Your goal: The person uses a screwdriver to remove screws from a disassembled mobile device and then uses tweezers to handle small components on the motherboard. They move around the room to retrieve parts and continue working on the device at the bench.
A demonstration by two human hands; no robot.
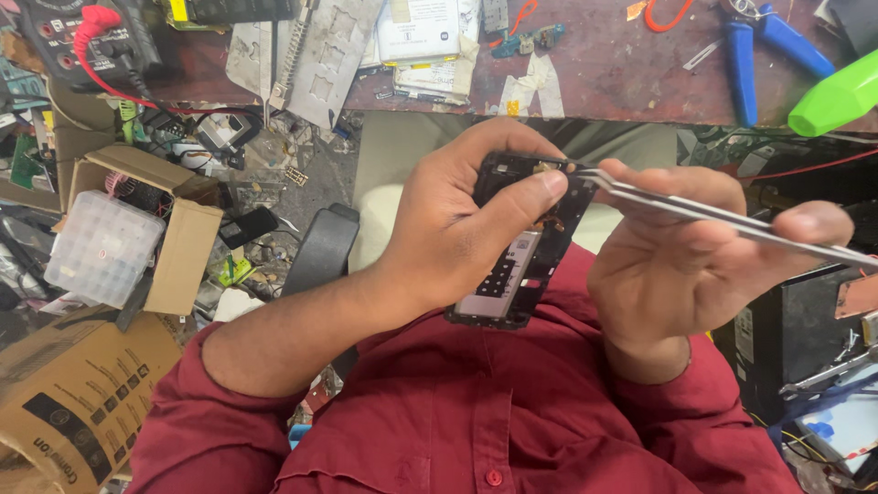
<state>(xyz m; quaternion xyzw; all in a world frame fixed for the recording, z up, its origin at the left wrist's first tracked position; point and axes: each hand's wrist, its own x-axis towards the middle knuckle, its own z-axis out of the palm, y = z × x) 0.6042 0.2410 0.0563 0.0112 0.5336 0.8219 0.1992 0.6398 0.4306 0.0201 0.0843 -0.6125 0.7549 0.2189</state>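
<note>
Black phone frame (523, 252), clutched by left hand (457, 229); right hand (681, 252) pinches slim metal tweezers (732, 220) at its top.

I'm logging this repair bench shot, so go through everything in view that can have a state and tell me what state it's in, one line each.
Left hand: closed around the phone frame, thumb pressed on its upper edge.
Phone frame: opened up, insides exposed, held tilted.
Right hand: gripping the tweezers.
Tweezers: tips at the frame's top edge; whether pinched shut cannot be told.
Blue-handled pliers: lying on the bench, handles spread.
Cardboard box: flaps open.
Clear plastic case: lid closed.
</note>
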